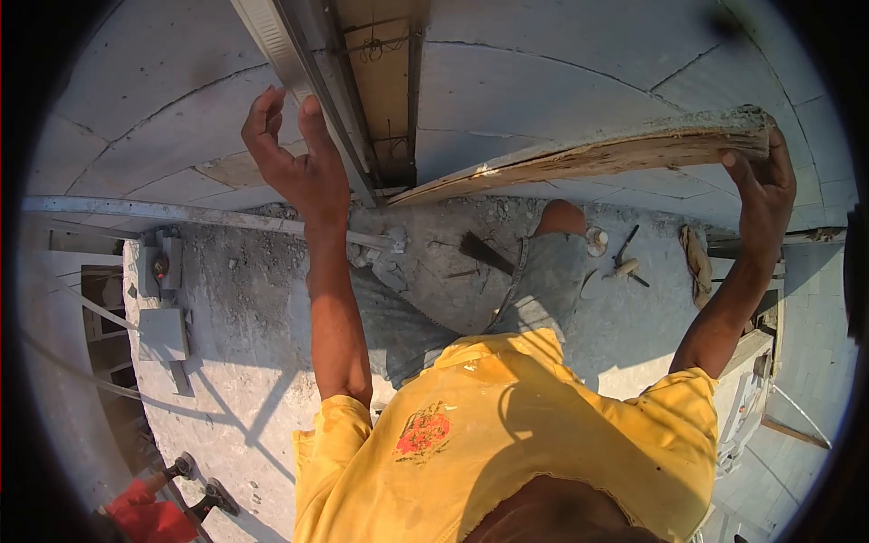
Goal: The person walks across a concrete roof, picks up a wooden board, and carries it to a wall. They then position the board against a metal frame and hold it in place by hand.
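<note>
My right hand [762, 185] is closed around the far end of a long, rough wooden plank [588, 158]. The plank is crusted with mortar and runs leftward across a grey block wall [543, 72]. Its other end meets an upright metal channel [308, 81]. My left hand [299, 158] is raised with its fingers apart and holds nothing. Its fingertips are right beside the channel's left edge; whether they touch it I cannot tell. Below are my yellow shirt [543, 434] and my bent knee in grey trousers [552, 271].
A dusty concrete slab [253, 308] lies underfoot, with a brush [484, 253], a small round lid [596, 241] and hand tools [625, 262] on it. A grey box [163, 333] sits by the slab's left edge, beyond which is a drop. Something red [149, 518] shows at bottom left.
</note>
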